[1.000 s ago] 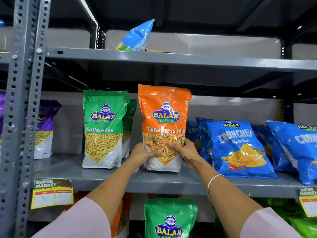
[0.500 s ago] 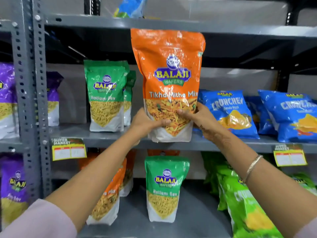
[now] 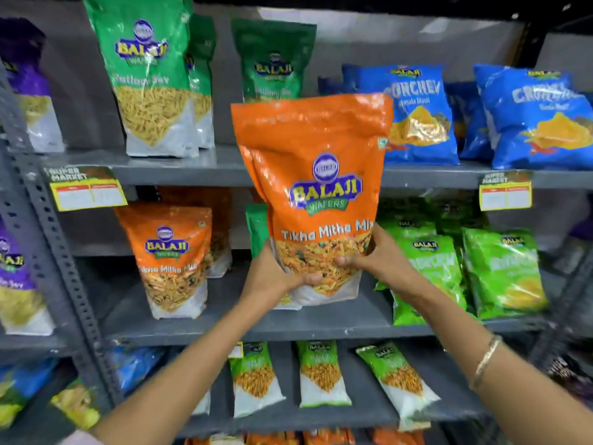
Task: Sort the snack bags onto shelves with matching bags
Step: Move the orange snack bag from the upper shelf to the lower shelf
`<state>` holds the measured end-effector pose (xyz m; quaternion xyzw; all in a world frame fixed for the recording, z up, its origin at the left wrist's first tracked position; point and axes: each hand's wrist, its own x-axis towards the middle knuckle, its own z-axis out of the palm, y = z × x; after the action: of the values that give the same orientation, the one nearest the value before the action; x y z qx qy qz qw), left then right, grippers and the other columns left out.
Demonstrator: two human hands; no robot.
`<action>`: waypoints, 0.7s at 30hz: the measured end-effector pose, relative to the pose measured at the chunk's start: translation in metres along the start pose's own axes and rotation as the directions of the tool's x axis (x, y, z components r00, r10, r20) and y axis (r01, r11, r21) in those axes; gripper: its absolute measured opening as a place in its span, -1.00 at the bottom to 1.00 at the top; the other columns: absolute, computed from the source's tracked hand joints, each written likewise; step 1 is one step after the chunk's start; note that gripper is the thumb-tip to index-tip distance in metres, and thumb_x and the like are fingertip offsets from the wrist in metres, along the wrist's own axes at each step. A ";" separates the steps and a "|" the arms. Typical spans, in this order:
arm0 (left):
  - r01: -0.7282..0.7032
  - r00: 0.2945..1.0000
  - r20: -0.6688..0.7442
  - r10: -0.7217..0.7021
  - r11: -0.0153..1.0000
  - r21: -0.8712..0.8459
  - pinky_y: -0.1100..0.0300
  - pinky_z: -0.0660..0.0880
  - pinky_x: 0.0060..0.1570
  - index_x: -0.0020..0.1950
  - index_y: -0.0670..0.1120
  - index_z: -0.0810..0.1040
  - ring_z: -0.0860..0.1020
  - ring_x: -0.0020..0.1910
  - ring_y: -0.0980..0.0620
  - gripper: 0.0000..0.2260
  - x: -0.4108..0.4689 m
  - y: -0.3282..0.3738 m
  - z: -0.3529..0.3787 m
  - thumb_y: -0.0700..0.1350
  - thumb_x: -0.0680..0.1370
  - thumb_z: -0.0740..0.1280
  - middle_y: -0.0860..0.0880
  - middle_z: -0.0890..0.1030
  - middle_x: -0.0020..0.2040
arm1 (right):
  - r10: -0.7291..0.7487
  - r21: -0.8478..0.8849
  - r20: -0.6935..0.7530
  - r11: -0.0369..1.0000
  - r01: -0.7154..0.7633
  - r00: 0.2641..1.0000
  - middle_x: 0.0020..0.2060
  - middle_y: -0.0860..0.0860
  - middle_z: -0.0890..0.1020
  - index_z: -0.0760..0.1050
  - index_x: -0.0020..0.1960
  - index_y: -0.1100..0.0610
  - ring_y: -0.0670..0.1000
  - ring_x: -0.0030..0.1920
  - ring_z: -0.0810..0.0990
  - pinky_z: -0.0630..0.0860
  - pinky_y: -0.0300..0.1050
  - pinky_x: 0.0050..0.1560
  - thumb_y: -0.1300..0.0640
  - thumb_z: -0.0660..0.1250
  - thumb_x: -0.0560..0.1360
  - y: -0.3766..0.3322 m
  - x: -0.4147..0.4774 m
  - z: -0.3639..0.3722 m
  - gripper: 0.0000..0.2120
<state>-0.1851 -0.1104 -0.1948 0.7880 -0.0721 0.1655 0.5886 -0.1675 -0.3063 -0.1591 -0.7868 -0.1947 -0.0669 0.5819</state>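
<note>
Between both hands, upright orange Tikha Mitha Mix bag (image 3: 316, 187), glossy, crinkled.

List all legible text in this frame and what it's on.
"BALAJI WAFERS", "Tikha Mitha Mix": held orange bag
"BALAJI": shelved orange bag
"BALAJI": green bag; name below blurred
"Masala Masti": blue bag
"SUPER MARKET": shelf tag; prices unreadable
Light green bags: "BALAJI", rest blurred
</note>
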 end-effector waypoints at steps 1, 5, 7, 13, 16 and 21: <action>0.037 0.999 0.012 -0.037 0.999 0.022 -0.01 0.51 0.20 0.29 -0.03 0.40 0.56 0.18 0.01 -0.10 -0.003 -0.013 0.008 0.09 0.00 0.61 -0.02 0.60 0.22 | 0.036 -0.012 0.016 0.999 -0.035 0.999 -0.08 -0.20 0.59 0.39 0.01 -0.09 -0.34 -0.17 0.60 0.53 -0.47 -0.19 0.29 0.53 0.23 0.015 -0.004 0.000 -0.49; 0.144 0.988 0.041 -0.149 0.984 0.105 0.10 0.50 0.15 0.28 -0.11 0.42 0.57 0.16 -0.02 -0.16 -0.006 -0.059 0.044 -0.03 0.07 0.64 -0.08 0.61 0.21 | 0.165 -0.045 0.043 0.986 -0.163 0.985 -0.05 -0.17 0.58 0.36 0.07 -0.06 -0.22 -0.05 0.56 0.53 -0.19 0.07 0.27 0.53 0.24 0.069 -0.013 -0.003 -0.46; 0.197 0.977 0.060 -0.205 0.973 0.117 0.05 0.50 0.17 0.29 -0.13 0.40 0.55 0.18 -0.05 -0.16 0.000 -0.077 0.061 -0.04 0.07 0.64 -0.07 0.59 0.21 | 0.220 -0.046 0.028 0.975 -0.219 0.975 -0.02 -0.08 0.60 0.38 0.06 -0.05 -0.10 -0.02 0.58 0.50 -0.10 0.10 0.26 0.53 0.24 0.093 -0.013 -0.005 -0.48; 0.290 0.952 0.073 -0.297 0.952 0.098 -0.02 0.52 0.15 0.25 -0.16 0.42 0.58 0.15 -0.13 -0.22 0.027 -0.126 0.104 -0.13 0.09 0.62 -0.16 0.62 0.17 | 0.317 -0.028 -0.012 0.948 -0.318 0.948 0.02 0.06 0.59 0.37 0.12 0.07 0.10 0.07 0.57 0.48 -0.04 0.10 0.30 0.54 0.22 0.151 0.012 -0.014 -0.44; 0.286 0.952 0.087 -0.294 0.953 0.096 0.08 0.51 0.11 0.28 -0.20 0.40 0.57 0.17 -0.13 -0.26 0.049 -0.139 0.120 -0.22 0.16 0.61 -0.16 0.60 0.20 | 0.346 -0.031 -0.027 0.938 -0.346 0.938 0.08 0.13 0.61 0.38 0.14 0.09 0.15 0.13 0.57 0.50 0.11 0.19 0.30 0.55 0.20 0.172 0.033 -0.021 -0.40; 0.251 0.959 0.096 -0.266 0.957 0.142 0.06 0.49 0.18 0.31 -0.20 0.38 0.55 0.21 -0.14 -0.24 0.083 -0.153 0.138 -0.22 0.17 0.61 -0.18 0.58 0.24 | 0.374 0.030 -0.069 0.927 -0.373 0.925 0.04 0.15 0.60 0.38 0.21 0.22 0.11 0.07 0.55 0.49 -0.05 0.05 0.38 0.51 0.22 0.196 0.059 -0.028 -0.39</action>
<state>-0.0364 -0.1899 -0.3397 0.8351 0.0089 0.0460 0.5481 -0.0345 -0.3677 -0.3054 -0.8018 -0.0201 0.0178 0.5970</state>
